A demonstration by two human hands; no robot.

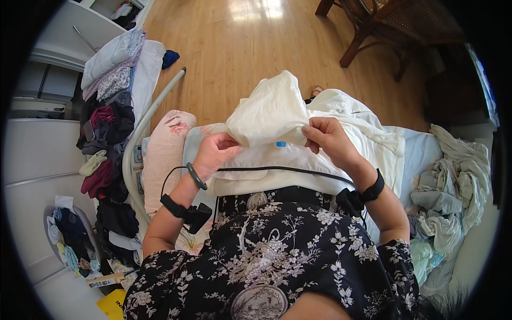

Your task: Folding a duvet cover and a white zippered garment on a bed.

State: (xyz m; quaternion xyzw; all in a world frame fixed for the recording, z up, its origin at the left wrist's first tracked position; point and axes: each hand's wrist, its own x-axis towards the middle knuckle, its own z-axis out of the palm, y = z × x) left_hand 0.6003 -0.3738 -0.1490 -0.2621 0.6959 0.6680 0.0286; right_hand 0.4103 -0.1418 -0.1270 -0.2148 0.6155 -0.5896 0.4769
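Observation:
A folded part of a cream-white cloth garment (270, 110) is raised between my two hands. My left hand (220, 152) pinches its lower left corner between thumb and fingers. On the other side, my right hand (330, 138) grips the lower right edge, thumb on top. A small blue tag (281, 144) shows just under the raised cloth. More white fabric (360, 148) lies spread across my lap and the bed, with sleeve-like folds at the right. A black cord crosses the cloth below my hands.
A pink floral pillow (166, 160) lies left, beside a curved metal rail (134, 140). Beyond the rail are piled dark clothes (116, 124) and folded bedding (114, 56). Crumpled pale fabric (440, 192) lies on the right. A wooden chair (360, 32) stands on the floor, upper right.

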